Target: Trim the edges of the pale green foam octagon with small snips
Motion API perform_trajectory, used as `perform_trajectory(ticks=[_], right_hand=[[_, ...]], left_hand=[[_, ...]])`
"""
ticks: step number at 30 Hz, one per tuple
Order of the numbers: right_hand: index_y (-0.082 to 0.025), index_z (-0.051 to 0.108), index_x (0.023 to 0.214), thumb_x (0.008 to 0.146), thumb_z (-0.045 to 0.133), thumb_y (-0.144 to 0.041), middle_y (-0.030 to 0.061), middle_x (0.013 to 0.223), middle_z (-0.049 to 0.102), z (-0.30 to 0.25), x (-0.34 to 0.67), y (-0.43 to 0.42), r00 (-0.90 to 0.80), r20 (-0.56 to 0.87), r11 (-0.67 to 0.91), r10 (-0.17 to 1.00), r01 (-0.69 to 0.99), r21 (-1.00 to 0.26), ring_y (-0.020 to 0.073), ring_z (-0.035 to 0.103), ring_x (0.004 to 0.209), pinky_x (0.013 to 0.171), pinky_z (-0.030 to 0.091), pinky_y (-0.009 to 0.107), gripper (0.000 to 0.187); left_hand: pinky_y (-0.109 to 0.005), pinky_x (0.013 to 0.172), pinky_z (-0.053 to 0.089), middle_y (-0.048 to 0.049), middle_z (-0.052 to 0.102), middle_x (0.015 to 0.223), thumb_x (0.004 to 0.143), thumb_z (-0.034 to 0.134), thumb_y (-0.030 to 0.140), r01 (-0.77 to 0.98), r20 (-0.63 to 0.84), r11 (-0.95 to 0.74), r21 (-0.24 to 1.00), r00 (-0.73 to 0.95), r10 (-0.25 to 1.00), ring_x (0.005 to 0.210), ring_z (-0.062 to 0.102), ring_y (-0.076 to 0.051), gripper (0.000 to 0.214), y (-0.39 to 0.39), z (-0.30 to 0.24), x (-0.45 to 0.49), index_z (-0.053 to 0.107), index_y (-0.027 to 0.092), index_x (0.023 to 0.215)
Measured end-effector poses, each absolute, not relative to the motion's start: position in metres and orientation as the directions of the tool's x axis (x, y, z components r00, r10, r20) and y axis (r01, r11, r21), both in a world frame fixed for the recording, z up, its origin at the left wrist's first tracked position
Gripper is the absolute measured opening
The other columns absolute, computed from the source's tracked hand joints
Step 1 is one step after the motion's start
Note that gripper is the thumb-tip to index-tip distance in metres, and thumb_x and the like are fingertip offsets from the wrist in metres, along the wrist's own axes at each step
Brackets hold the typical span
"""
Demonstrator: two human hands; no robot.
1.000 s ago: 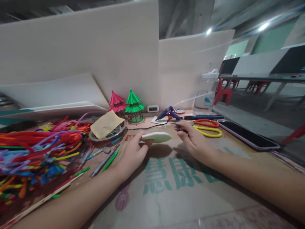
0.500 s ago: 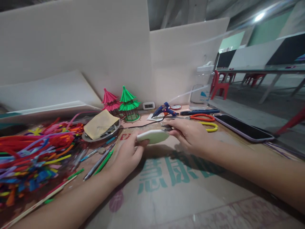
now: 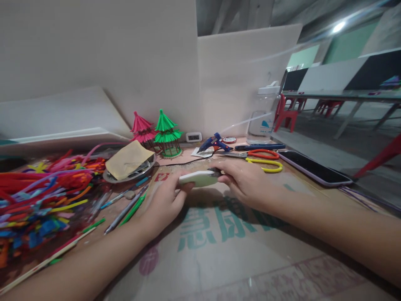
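Note:
My left hand [image 3: 169,193] is closed on the left end of a thin, pale green-and-white flat piece [image 3: 200,179], thumb below and fingers on top, holding it above the printed cardboard [image 3: 206,259]. In my right hand [image 3: 242,177] is a small dark object [image 3: 214,170], pinched between thumb and forefinger. Its tip is at the right edge of the flat piece. Most of the dark object is hidden by my fingers, so its kind does not show.
Colourful pipe cleaners [image 3: 46,188] and a metal dish [image 3: 145,169] lie left. Behind stand pink [image 3: 142,127] and green [image 3: 167,131] pavilion models, a blue glue gun [image 3: 215,143] and a water bottle [image 3: 262,117]. Scissors [image 3: 263,154] and a phone [image 3: 313,167] lie right.
The dark object in my right hand has moved slightly left, onto the right edge of the flat piece. The whole view has shifted a little. My left hand keeps its hold.

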State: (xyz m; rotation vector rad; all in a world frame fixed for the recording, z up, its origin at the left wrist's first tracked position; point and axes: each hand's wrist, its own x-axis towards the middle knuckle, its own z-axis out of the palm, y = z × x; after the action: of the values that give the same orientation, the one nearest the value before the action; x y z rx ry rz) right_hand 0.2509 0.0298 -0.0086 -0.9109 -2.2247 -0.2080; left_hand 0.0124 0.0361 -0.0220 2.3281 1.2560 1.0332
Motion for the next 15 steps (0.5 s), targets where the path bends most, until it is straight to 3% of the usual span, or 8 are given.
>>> perform_trajectory(ticks=[15], right_hand=[[-0.017,0.063,0.111,0.1,0.042,-0.027,0.0095,0.1,0.072,-0.0135,0.2519,0.0338,-0.519,0.708,0.774,0.478,0.63,-0.061,0.0214,0.066,0.086,0.071,0.047,0.031,0.027]], left_hand=[[-0.029,0.077,0.047,-0.0026,0.064,0.093,0.092,0.048,0.025,0.594,0.441,-0.573,0.564,0.37,0.818,0.087,0.06,-0.019,0.015,0.037,-0.0218,0.0119,0.057,0.02,0.102]])
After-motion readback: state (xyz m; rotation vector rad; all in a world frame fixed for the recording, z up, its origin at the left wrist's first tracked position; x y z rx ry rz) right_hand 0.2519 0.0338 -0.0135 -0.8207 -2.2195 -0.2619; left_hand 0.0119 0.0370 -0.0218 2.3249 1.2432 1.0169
